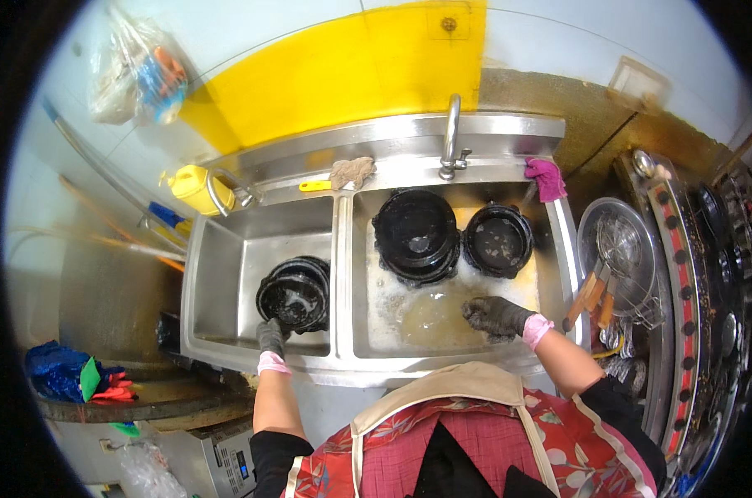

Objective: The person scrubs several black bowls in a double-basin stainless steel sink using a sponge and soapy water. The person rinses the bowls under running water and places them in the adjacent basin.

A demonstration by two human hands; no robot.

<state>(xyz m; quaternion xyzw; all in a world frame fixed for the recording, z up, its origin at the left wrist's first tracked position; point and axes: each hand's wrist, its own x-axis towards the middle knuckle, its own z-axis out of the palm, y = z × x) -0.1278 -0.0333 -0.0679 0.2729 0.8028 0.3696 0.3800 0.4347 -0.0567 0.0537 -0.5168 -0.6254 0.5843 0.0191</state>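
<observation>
Black round pots are stacked in the left basin of a steel double sink [343, 280]; soapy film coats the top pot [293, 302]. My left hand [272, 339], in a dark glove with a pink cuff, grips that pot's near rim. Over the soapy water [438, 317] of the right basin is my right hand [493, 317], gloved alike, its fingers curled; whether something is in it cannot be told. Beyond it stand a stack of larger black pots [416, 230] and a smaller black pot [498, 240], side by side.
Behind the basins rises a faucet [452, 140]. On the back ledge lie a tan cloth [351, 172] and a yellow-handled tool [315, 185]; a magenta cloth [545, 178] drapes the right corner. A yellow jug [200, 190] stands left. Wood-handled strainers [619, 246] rest in a metal bowl [587, 218] beside a stove.
</observation>
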